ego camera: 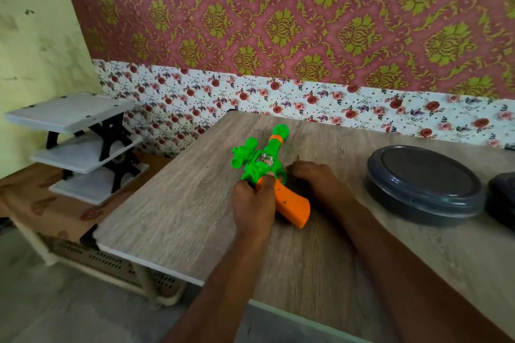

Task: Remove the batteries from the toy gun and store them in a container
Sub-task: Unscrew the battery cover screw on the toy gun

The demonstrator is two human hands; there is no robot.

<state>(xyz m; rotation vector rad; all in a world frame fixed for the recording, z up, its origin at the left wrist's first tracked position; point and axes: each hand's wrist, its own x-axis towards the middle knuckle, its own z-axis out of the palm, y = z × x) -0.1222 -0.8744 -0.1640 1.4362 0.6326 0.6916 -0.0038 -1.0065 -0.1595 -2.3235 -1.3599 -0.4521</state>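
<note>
A green toy gun with an orange grip lies on the wooden table, barrel pointing away from me. My left hand grips it where the green body meets the orange grip, thumb on top. My right hand rests curled on the table just right of the trigger guard, touching the gun; whether it holds anything is hidden. A round dark grey container with its lid on stands to the right. No batteries are visible.
A second dark container is cut off at the right edge. The table backs onto a floral wall. A white three-tier rack stands on a lower surface to the left, beyond the table's left edge.
</note>
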